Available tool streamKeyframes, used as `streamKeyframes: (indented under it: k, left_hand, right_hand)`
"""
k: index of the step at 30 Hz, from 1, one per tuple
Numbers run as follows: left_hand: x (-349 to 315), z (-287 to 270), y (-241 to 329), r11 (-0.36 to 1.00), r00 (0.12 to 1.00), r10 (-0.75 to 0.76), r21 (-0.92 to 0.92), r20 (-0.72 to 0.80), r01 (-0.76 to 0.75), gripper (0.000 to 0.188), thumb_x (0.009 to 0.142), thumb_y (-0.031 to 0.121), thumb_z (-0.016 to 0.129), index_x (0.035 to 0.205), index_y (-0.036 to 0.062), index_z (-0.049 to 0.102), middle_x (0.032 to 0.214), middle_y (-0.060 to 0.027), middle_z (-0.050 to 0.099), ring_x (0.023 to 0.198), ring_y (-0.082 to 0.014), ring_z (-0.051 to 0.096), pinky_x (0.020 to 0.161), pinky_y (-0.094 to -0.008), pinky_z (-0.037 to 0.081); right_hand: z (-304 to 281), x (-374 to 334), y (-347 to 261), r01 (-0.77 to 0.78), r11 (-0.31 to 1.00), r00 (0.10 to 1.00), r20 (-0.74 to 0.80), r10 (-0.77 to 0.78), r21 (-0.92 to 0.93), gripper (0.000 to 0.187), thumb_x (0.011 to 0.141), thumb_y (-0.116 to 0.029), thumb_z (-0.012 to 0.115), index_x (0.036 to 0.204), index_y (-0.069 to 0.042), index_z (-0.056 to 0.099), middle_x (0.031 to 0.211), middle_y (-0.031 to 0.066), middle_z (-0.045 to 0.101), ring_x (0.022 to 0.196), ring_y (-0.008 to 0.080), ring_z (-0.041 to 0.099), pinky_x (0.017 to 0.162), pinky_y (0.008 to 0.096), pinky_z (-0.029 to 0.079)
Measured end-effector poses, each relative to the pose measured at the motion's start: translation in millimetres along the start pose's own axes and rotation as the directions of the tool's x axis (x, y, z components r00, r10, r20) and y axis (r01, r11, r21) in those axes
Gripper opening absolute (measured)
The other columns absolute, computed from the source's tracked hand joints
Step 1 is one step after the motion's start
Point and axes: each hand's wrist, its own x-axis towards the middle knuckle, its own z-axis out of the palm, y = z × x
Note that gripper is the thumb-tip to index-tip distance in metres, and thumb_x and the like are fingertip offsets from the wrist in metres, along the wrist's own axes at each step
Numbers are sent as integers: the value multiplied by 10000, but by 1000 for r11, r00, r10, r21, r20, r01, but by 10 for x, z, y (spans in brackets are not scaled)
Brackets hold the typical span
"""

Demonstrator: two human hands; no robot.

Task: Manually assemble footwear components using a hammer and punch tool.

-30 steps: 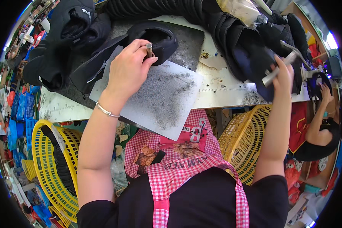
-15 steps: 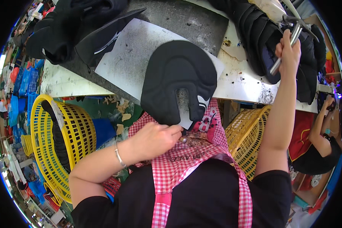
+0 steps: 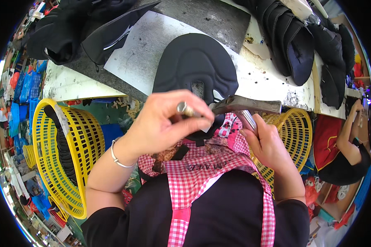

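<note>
A black moulded, padded piece (image 3: 198, 57) with a narrow central slot and a small white mark lies on the white sheet (image 3: 138, 49), its lower end overhanging the table's near edge. Over that lower end, my left hand (image 3: 163, 119) is closed on a short metal rod (image 3: 187, 109), pinched between thumb and fingers; its other end is hidden. My right hand (image 3: 270, 146) grips the metal handle of a hammer (image 3: 251, 105). The hammer head is just right of my left fingertips; whether it touches the rod I cannot tell.
Stacked black padded pieces (image 3: 282, 41) lie at the table's right, more black pieces (image 3: 66, 41) at the left. Yellow baskets stand below, one at left (image 3: 90, 140) holding black pieces, one at right (image 3: 297, 131). Another person (image 3: 346, 160) sits at far right.
My right hand has brought the hammer down and left from its raised place at upper right. My left hand has lifted the rod from the piece's lower end.
</note>
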Motion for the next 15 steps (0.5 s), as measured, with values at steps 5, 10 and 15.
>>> streamKeyframes:
  k: [5,10,15]
  left_hand:
    - [179,95,-273,972,986,-86,204,-146,115,100,910,90,656,910,-7,682,718,-34,655,642,-72,613,570,-228,464]
    - [205,65,-242,970,989,-145,192,-29,148,114,912,99,658,911,-14,677,716,-44,658,615,-62,579,577,-235,455]
    - [203,129,-295,939,997,-72,334,-36,80,104,890,95,676,894,-8,672,740,-68,661,612,-122,603,586,-263,465]
  right_hand:
    - [-138,-24,28,-121,989,993,18,120,88,208,934,-167,646,928,28,574,591,126,545,494,213,548,494,351,417]
    - [-326,-87,-35,-32,958,985,-156,79,286,148,975,-157,584,925,-18,572,591,-2,486,510,75,458,480,249,355]
    - [-354,-17,-134,11,991,990,-141,9,136,143,974,-171,592,958,-30,576,617,-11,497,548,59,457,485,247,340]
